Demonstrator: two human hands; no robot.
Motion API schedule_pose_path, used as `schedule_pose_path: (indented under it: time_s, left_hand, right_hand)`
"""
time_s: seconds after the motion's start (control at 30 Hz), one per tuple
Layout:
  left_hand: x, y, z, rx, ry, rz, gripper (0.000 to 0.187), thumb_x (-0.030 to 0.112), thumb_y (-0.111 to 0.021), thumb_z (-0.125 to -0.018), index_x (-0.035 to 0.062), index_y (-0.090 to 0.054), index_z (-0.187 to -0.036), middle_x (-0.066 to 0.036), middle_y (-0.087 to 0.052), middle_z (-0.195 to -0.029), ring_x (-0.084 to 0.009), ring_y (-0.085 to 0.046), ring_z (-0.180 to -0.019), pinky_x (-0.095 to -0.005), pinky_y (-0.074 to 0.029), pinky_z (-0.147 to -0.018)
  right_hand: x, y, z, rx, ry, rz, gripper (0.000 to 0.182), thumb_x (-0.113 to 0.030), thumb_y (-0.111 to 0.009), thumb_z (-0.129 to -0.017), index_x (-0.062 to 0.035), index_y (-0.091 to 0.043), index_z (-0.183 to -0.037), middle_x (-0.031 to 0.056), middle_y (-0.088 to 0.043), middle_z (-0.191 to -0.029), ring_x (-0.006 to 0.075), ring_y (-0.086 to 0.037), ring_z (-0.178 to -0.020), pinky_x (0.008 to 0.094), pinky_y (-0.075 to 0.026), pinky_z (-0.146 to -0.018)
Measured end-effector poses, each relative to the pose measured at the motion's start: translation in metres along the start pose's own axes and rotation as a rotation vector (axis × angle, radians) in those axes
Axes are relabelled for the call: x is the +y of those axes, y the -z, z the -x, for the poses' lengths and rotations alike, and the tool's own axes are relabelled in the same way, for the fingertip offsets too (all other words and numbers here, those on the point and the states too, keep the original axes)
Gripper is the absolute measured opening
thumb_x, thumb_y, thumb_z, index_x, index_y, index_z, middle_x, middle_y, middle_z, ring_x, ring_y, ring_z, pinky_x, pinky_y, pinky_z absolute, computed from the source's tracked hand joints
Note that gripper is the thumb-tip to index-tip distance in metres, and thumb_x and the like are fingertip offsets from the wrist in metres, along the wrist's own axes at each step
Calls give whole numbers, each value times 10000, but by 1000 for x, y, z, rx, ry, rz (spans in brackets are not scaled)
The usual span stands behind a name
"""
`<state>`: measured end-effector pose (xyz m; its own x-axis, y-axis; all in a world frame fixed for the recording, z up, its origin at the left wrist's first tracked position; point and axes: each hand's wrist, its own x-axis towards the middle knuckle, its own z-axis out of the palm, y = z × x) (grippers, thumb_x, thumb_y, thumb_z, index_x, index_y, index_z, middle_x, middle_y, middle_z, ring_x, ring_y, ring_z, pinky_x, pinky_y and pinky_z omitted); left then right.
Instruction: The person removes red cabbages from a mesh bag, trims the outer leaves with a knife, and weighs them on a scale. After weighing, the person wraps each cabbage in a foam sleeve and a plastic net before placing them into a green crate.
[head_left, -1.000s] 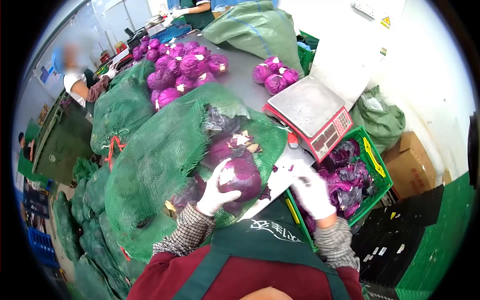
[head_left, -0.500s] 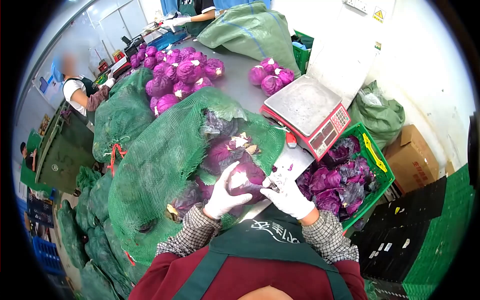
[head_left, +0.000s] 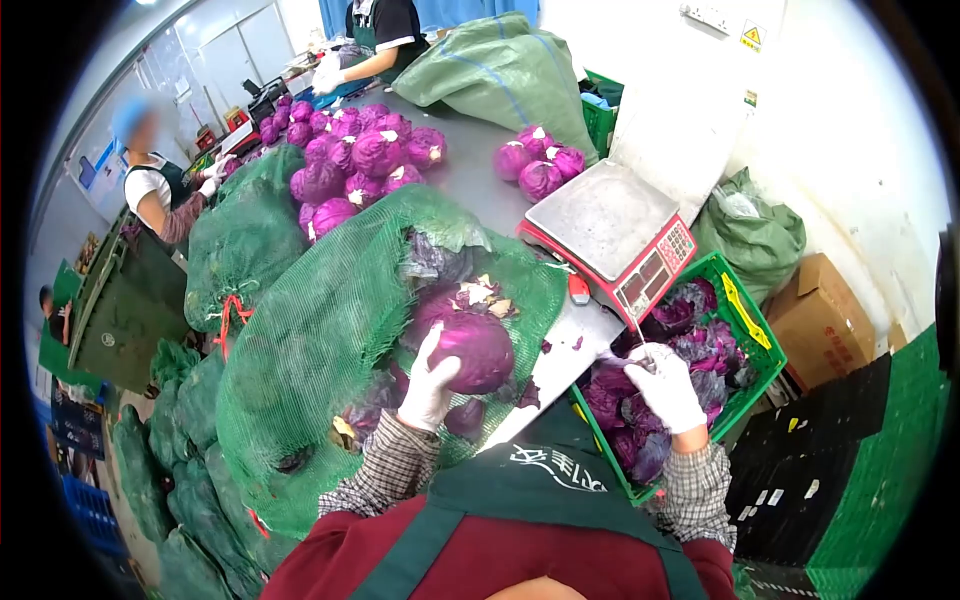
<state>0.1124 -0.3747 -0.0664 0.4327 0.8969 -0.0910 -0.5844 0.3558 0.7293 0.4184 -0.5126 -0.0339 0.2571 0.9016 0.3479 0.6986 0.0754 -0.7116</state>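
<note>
A big green net bag (head_left: 290,330) lies to the left of my left hand (head_left: 428,392) and reaches out past it. Its open part is just beyond that hand, and I can see more purple cabbages there, with dark, floppy leaves (head_left: 440,258). Another full net bag (head_left: 245,205) sits farther away past my left hand, with a red string (head_left: 232,325) near its bottom. A green crate (head_left: 750,396) is under and around my right hand (head_left: 665,392). It is full of loose purple leaves (head_left: 715,345).

The big round cabbage (head_left: 480,350) is right against my left hand, on the spread-out net. My left hand holds it from the side, thumb up and fingers along the near edge. The cabbage is well apart from my right hand, which is over the crate. The fingers of my right hand are curled in, and a strip of purple leaf (head_left: 615,362) is at their tips. I cannot tell if they are gripping it.

Past both hands and between them, a red tool handle (head_left: 579,289) lies on the counter (head_left: 465,165) next to a red scale (head_left: 605,220). Four cabbages (head_left: 540,165) sit beyond the scale, and a big pile of cabbages (head_left: 370,155) is far out past my left hand.
</note>
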Motion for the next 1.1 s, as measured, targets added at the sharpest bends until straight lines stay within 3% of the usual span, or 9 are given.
schedule_pose_path:
  time_s: [0.03,0.13,0.3,0.43,0.53,0.77,0.93,1.0,1.1]
  left_hand:
    - [-1,1,-1,-78,30,81,894,206,-764,-717,78,-235,-1426,-154,-411,-1367,-315,-432,-1257,-494,-394,-1034]
    - [-4,-18,1,-219,217,353,815,253,-716,-764,48,-264,-1410,-168,-377,-1410,-325,-404,-1283,-517,-285,-1099]
    - [-12,-27,-1,-235,271,375,759,241,-679,-799,6,-274,-1396,-182,-394,-1400,-323,-392,-1293,-504,-263,-1113]
    - [-15,-17,2,-221,242,308,687,203,-667,-822,12,-312,-1379,-169,-435,-1366,-303,-452,-1242,-469,-353,-1067]
    - [-9,-24,6,-230,202,269,680,200,-682,-814,21,-331,-1368,-152,-466,-1336,-290,-500,-1193,-452,-395,-1038]
    - [0,-43,4,-173,246,436,747,315,-668,-791,54,-296,-1384,-167,-404,-1374,-344,-440,-1246,-514,-387,-1034]
    - [11,-38,2,-95,353,599,714,484,-567,-780,145,-344,-1367,-170,-368,-1390,-369,-392,-1272,-588,-399,-982]
    - [11,-41,5,-127,332,578,688,497,-543,-789,150,-366,-1357,-178,-382,-1377,-368,-414,-1254,-585,-421,-963]
    - [16,-60,4,-249,190,337,660,472,-483,-814,131,-363,-1366,-183,-393,-1375,-369,-412,-1257,-595,-394,-979]
  right_hand:
    - [29,-3,10,59,-3,376,173,-75,-677,-799,6,-608,-936,34,-590,-806,115,-574,-736,242,-477,-676]
    - [-16,-27,6,58,-218,-275,194,-59,-684,-790,-4,-623,-966,52,-583,-828,132,-581,-758,254,-481,-682]
    - [-63,-64,-9,-71,140,-382,259,-113,-642,-831,-52,-626,-1082,104,-616,-946,220,-613,-797,316,-496,-706]
    - [-88,-73,-20,-29,399,39,254,-170,-659,-801,-64,-634,-1030,92,-592,-867,268,-578,-809,381,-461,-727]
    - [-87,-79,-17,23,389,1,188,-186,-646,-799,-67,-635,-945,83,-575,-832,267,-564,-780,390,-445,-695]
    - [-78,-82,-5,-46,152,-424,100,-134,-657,-792,-58,-635,-854,97,-590,-807,272,-571,-761,371,-449,-684]
    - [-45,-19,-3,151,268,236,104,-35,-628,-820,-17,-581,-910,104,-560,-849,204,-596,-733,327,-497,-637]
    - [24,-20,11,215,-36,242,105,-13,-633,-810,-23,-583,-901,89,-560,-852,181,-592,-731,311,-501,-652]
    - [-17,-36,4,132,-118,-258,280,-15,-684,-786,-26,-561,-1036,45,-589,-915,135,-593,-786,268,-495,-705]
